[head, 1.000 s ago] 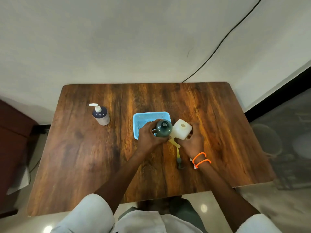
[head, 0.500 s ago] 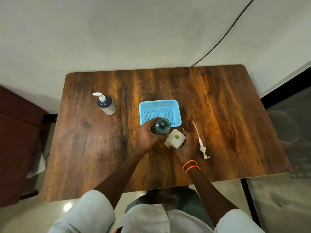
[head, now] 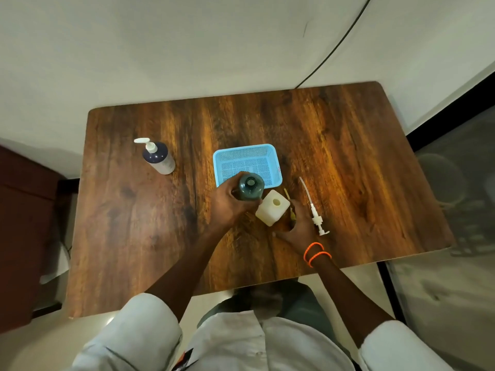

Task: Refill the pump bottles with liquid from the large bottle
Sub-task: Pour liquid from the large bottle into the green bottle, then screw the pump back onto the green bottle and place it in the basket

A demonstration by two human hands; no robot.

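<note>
Gripping upright large bottle (head: 250, 187), left hand (head: 227, 203)

Looks like a plain room at home: small wooden table (head: 348, 162) against a bare wall (head: 187, 49), tiled floor (head: 356, 279), loose cable (head: 337, 46).

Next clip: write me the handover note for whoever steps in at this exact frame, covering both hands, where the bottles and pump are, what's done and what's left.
Left hand: its grip is round the dark green round bottle, upright and uncapped, just in front of the light blue mesh basket.
Right hand: fingers curled beside the cream square bottle; contact is unclear.
That bottle stands open-necked; its white pump with dip tube lies on the wooden table, to the right.
Navy pump bottle with white pump stands far left, pump on.
Done: pump off the cream bottle. Left: pour, refit the pump. Fill levels unreadable.
</note>
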